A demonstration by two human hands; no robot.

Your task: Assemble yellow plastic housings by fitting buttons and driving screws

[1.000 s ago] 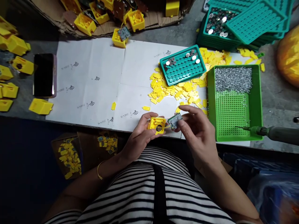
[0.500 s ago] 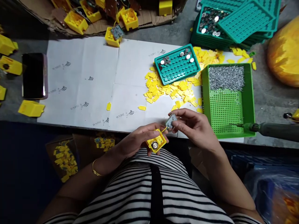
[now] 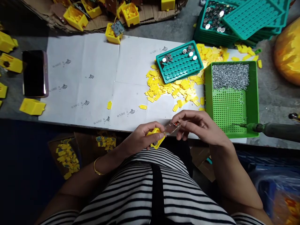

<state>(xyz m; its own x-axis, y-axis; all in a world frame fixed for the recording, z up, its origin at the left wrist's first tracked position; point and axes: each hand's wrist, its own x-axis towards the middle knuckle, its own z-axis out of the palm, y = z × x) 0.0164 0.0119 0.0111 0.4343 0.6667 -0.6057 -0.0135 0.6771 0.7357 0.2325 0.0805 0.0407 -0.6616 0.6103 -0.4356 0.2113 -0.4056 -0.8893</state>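
Note:
My left hand [image 3: 146, 136] is closed on a small yellow plastic housing [image 3: 160, 142], held over the table's front edge. A round silvery part inside the housing is partly covered by my thumb. Close by on the right, my right hand [image 3: 194, 125] pinches a small brown circuit board [image 3: 172, 127] between thumb and fingers. The board has a red and silvery part at its far end, and its near end comes up against the housing. Whether a wire joins the two cannot be seen now.
A teal tray [image 3: 173, 69] of button cells lies on loose yellow covers [image 3: 156, 87]. To the right stands a green basket [image 3: 255, 103] of screws, a screwdriver [image 3: 269, 128] across its rim. A phone [image 3: 34, 75] and yellow housings [image 3: 31, 106] are at left; a cardboard box [image 3: 150, 23] stands behind.
My right hand has turned the board over, from its grey face to its brown one. The housing has tilted in my left hand, and my thumb now covers more of it.

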